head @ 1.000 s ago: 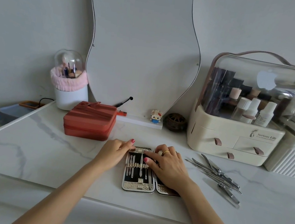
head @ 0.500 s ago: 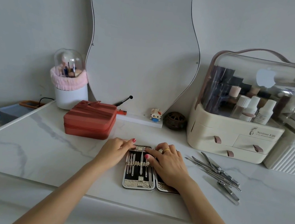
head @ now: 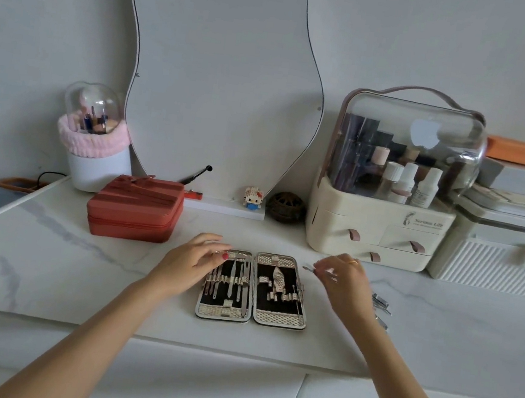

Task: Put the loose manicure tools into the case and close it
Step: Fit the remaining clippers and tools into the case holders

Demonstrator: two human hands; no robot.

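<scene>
Case [head: 279, 317]: I see black lining, silvery woven-look trim.
Tools in case [head: 231, 281]: silver metal.
Loose tools [head: 381, 303]: silver.
Left hand [head: 192, 261]: I make out red nail polish.
Right hand [head: 345, 280]: gold ring.
Countertop [head: 86, 273]: white marble with grey veins.
Zip box [head: 135, 211]: terracotta red.
Organiser [head: 372, 232]: cream, clear lid, dusty-pink pulls.
Brush holder [head: 98, 165]: white, pink fluffy band.

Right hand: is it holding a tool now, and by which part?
Yes. The right hand pinches a thin metal tool near its middle, its tip pointing left toward the open case. The left hand rests on the case's left edge.
</scene>
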